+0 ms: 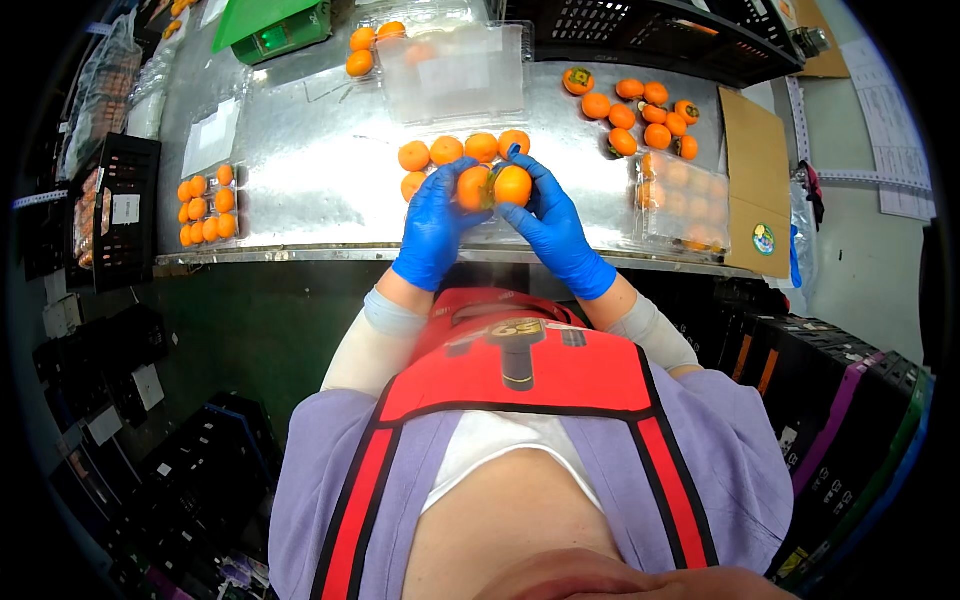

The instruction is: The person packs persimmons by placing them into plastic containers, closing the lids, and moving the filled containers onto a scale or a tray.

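Both my hands wear blue gloves and meet over the front middle of the metal table. My left hand (pixel 433 217) holds a persimmon (pixel 474 189) whose green calyx faces right. Against it, my right hand (pixel 553 217) grips a second persimmon (pixel 514 187), smooth side up. Beneath and beyond the hands, a row of persimmons (pixel 447 151) sits together, with another persimmon (pixel 413 186) by my left fingers. My hands hide the rest of this group and most of whatever holds it.
Loose persimmons (pixel 621 116) lie at right, behind a filled clear clamshell (pixel 684 202) and a cardboard sheet (pixel 756 180). Another persimmon pack (pixel 208 206) sits at left. Clear plastic packs (pixel 454 75), a green scale (pixel 281 34) and a black crate (pixel 652 37) stand at the back.
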Available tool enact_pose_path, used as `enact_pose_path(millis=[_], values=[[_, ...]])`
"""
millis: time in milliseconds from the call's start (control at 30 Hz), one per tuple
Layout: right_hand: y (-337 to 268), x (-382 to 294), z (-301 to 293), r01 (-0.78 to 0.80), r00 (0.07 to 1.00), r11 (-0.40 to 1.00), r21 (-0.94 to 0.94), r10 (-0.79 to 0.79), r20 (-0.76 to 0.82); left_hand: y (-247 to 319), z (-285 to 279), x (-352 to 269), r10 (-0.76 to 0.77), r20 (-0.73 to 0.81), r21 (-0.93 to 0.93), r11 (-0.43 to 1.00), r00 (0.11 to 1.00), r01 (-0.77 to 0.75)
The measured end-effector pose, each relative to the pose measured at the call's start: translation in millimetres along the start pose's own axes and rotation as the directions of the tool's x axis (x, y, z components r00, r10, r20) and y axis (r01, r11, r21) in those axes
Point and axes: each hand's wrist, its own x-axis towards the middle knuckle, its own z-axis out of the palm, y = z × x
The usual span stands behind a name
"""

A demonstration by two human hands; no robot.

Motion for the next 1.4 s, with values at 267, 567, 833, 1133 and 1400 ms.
enact_pose_path(millis=[267, 567, 833, 1133, 1400], values=[[-9.8, 5.3, -18.5, -0.114, 0.989, 0.991, 0.076, 0.106, 0.103, 4.1, 5.2, 1.0, -0.050, 0.090, 0.086, 0.995, 0.995, 0.042], [-2.4, 11.7, -35.6, -0.569, 0.790, 0.621, 0.539, 0.596, 0.146, -11.9, -7.3, 17.6, -0.178, 0.080, -0.124, 0.974, 0.981, 0.187], [35.6, -14.9, -54.3, -0.339, 0.939, 0.926, -0.165, 0.323, -0.115, -42.1, -35.2, 9.0, 0.150, 0.144, 0.795, 0.571, 0.978, -0.205], [61.5, -22.4, -41.6, 0.120, 0.986, 0.478, -0.870, -0.160, 0.049, -71.1, -29.8, 10.8, 0.323, 0.508, 0.860, -0.245, 0.798, -0.448], [55.4, -16.6, -41.8, 0.166, 0.983, 0.477, -0.863, -0.150, 0.106, -54.2, -69.1, -4.9, 0.518, 0.348, 0.938, -0.182, 0.781, -0.297]])
